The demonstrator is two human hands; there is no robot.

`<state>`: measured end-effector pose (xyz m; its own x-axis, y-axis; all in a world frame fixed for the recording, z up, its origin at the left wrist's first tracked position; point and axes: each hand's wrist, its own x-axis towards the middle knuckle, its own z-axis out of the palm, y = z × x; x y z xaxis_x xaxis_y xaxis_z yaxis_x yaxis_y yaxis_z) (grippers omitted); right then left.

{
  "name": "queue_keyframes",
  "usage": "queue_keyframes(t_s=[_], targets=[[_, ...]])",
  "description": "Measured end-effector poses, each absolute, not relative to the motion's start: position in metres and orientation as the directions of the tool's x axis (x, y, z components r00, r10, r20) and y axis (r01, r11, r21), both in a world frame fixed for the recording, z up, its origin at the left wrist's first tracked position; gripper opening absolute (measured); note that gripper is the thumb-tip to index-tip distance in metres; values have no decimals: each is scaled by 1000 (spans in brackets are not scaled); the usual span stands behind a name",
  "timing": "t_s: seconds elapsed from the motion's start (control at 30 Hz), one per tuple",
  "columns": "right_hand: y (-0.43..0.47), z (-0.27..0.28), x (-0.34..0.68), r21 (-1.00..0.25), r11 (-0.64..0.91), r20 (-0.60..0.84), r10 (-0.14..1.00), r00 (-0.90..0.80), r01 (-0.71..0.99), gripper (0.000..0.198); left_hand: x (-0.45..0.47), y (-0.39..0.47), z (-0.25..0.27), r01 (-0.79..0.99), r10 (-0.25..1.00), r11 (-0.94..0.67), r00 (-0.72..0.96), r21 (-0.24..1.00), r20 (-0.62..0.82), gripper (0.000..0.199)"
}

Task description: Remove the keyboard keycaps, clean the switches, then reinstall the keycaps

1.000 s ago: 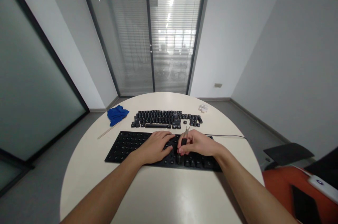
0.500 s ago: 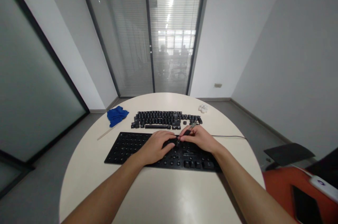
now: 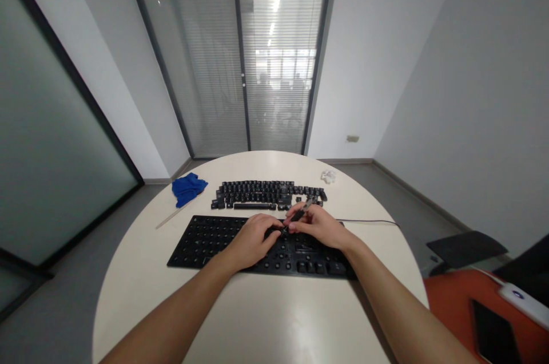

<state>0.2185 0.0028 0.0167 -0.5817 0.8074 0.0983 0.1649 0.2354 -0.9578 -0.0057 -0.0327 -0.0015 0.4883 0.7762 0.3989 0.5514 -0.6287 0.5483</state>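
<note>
A black keyboard (image 3: 201, 241) lies on the table, most of its keycaps off, with a few larger caps left along the near right edge. My right hand (image 3: 319, 225) is closed around a slim dark tool with a grey end (image 3: 299, 214), held slanting with its tip down at the middle of the keyboard. My left hand (image 3: 253, 241) rests on the keyboard, thumb and forefinger a little apart close to the tool's tip. Whatever sits under the fingertips is too small to make out. Beyond the keyboard, loose black keycaps (image 3: 257, 188) lie arranged in rows.
A blue cloth (image 3: 187, 188) lies at the far left beside a thin pale stick (image 3: 176, 215). Crumpled white tissue (image 3: 328, 176) sits at the back right. A black cable (image 3: 369, 221) runs off the round table (image 3: 266, 318) to the right. An orange chair (image 3: 450, 301) holds a phone (image 3: 493, 332).
My right hand and the tool have shifted slightly left, closer to my left hand. The gap between my left thumb and forefinger has narrowed. The whole view has moved a little.
</note>
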Motion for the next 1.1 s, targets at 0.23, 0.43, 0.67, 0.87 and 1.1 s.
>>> queue_keyframes(t_s=[0.23,0.43,0.67,0.87,1.1], targets=[[0,16,216,-987,152,95,786,-611,42,42,-6,-36,-1,571,747,-663,545,485,380,17],[3,10,215,-984,172,114,803,-586,44,46,-6,-33,0,589,724,-688,598,425,344,18],[5,4,215,-990,136,95,822,-562,32,49,-8,-36,1,512,736,-666,567,543,369,16],[3,6,215,-997,71,62,819,-570,-5,52,-8,-33,0,472,787,-589,519,656,333,12],[3,7,215,-1000,19,28,831,-555,-21,53,-8,-31,-2,452,806,-554,502,700,313,14]])
